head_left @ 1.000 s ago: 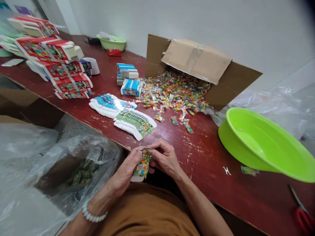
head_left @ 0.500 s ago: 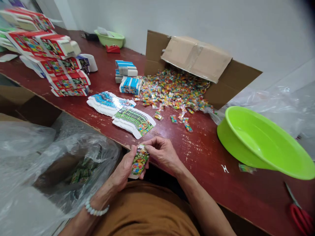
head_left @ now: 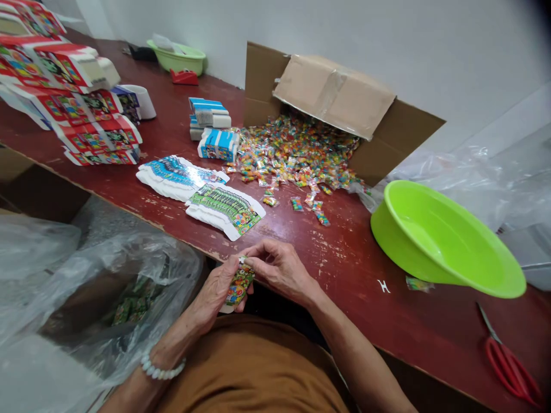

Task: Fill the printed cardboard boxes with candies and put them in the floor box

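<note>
Both my hands meet at the near edge of the dark red table [head_left: 344,269]. My left hand [head_left: 215,292] is wrapped round a small green printed carton [head_left: 239,285], held upright. My right hand [head_left: 279,269] pinches the carton's top end with thumb and fingers. Just beyond, two fanned stacks of flat cartons lie on the table: a green stack [head_left: 226,209] and a blue stack [head_left: 176,176].
A tipped cardboard box [head_left: 340,103] spills many small wrapped candies [head_left: 297,158]. A lime basin [head_left: 443,241] and red scissors [head_left: 508,361] lie right. Folded red boxes [head_left: 73,109] and blue boxes [head_left: 213,135] stand at the back left. A plastic-lined box [head_left: 129,298] sits at my left.
The carton has been turned a little in my hands, and my right fingers have shifted onto its top end. The view has drifted, so everything sits slightly further left.
</note>
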`<state>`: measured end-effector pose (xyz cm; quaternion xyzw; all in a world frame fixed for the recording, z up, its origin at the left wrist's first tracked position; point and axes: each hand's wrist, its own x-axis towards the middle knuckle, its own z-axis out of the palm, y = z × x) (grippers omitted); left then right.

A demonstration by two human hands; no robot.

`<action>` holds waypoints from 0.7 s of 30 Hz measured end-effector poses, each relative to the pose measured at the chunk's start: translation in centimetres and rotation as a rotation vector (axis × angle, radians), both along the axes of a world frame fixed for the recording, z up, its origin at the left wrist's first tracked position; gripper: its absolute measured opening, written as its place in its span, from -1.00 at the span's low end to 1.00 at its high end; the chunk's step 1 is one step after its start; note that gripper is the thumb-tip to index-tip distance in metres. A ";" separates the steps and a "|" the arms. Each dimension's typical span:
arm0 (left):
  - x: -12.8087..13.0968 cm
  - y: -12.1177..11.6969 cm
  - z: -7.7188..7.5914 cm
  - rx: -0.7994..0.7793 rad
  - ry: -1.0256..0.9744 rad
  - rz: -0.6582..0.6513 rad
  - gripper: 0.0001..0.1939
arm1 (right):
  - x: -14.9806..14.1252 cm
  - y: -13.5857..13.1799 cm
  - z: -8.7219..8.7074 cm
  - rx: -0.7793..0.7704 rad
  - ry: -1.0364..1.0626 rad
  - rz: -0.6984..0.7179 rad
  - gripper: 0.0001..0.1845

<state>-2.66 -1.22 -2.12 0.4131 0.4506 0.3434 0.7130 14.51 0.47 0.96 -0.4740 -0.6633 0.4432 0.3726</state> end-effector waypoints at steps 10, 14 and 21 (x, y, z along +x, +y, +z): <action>0.3 -0.2 0.2 -0.051 -0.059 0.042 -0.17 | 0.0 0.1 0.1 -0.078 0.190 0.176 -0.72; 0.6 -0.3 0.0 -0.145 -0.171 0.081 -0.24 | -0.2 -0.5 -1.7 0.056 0.091 0.159 -0.77; -0.7 -2.3 -0.6 -0.290 -0.277 0.040 -0.53 | 8.4 4.1 -2.8 0.150 -0.322 -0.490 -0.65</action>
